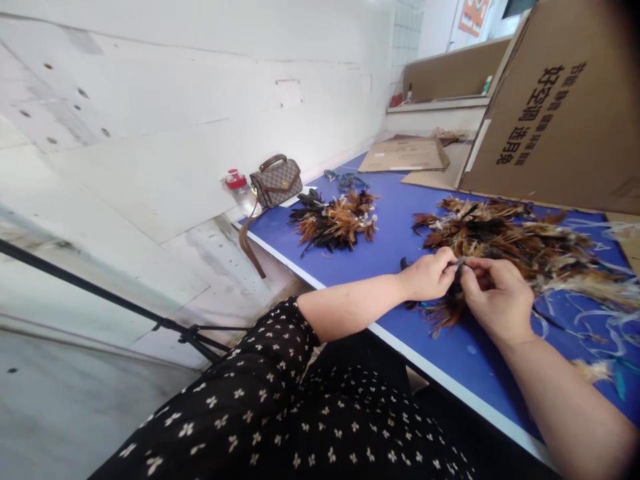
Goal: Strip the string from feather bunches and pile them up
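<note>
My left hand (pixel 429 275) is closed, its thumb and fingers pinching the stem end of a small bunch of dark and brown feathers (pixel 445 315). Facing it, my right hand (pixel 497 293) pinches at the same spot, fingertips almost touching the left ones. The exact bit between the fingertips is small and partly hidden. Beyond my hands spreads a large heap of brown, black and cream feathers (pixel 505 237). A second, smaller pile of black and rust feathers (pixel 337 223) lies to the left on the blue tabletop (pixel 395 217).
At the table's far left corner stand a patterned handbag (pixel 277 181) with a hanging strap and a red-lidded bottle (pixel 241 192). A big cardboard panel (pixel 555 107) rises at the right, with flat cardboard (pixel 405 155) behind. Pale ribbons (pixel 613 330) lie at right.
</note>
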Demonstrator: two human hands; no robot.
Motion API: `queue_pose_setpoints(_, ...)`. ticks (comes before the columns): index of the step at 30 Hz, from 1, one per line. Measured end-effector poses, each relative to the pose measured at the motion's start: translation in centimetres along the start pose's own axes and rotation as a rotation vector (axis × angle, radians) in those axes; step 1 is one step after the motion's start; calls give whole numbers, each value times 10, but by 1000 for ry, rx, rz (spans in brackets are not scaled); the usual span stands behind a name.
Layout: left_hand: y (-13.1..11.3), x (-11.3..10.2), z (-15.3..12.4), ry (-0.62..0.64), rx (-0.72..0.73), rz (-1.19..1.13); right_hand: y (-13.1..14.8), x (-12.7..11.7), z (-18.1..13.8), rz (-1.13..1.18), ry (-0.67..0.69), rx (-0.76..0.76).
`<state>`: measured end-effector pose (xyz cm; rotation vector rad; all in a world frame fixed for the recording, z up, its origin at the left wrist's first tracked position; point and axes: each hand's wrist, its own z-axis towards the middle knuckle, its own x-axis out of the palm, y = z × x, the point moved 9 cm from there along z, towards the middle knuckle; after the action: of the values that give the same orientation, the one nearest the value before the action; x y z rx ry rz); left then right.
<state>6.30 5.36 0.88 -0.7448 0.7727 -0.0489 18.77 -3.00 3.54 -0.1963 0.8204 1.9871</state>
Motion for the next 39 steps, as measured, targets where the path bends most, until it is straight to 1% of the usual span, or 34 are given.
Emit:
queue_pose_setpoints(3, -1, 1, -1, 11, 1, -10, -1, 0, -1, -16, 14, -19)
queue_pose_setpoints(7, 0, 2, -2, 43, -39, -74, -1, 1, -3, -65, 32, -37)
queue_pose_setpoints(12, 0, 7, -4, 103, -81, -224, -5, 3, -4, -183, 57, -30)
queue_pose_setpoints(16, 0, 10, -5, 124, -131, -349, -8, 4, -3, -251, 76, -9)
queue_pose_setpoints(20, 2, 17, -6, 146, -244, -561, -10, 5, -1, -252, 92, 1)
queue_pose_setpoints(23, 0, 25, -9, 202, -319, -775, -13, 7, 2, -214, 100, 4)
queue_pose_setpoints(27, -5, 29, -11, 271, -328, -983, -17, 8, 3, -161, 97, -7)
queue_pose_setpoints(30, -6, 26, -10, 280, -310, -1028, -18, 8, 3, -137, 88, -24)
queue_pose_setpoints(33, -6, 20, -7, 241, -295, -1020, -18, 5, 4, -123, 65, -60)
queue_pose_setpoints(36, -2, 16, -6, 178, -322, -983, -14, -3, 7, -129, -6, -112)
queue_pose_setpoints(39, 3, 18, -6, 145, -367, -928, -9, -11, 9, -153, -75, -168)
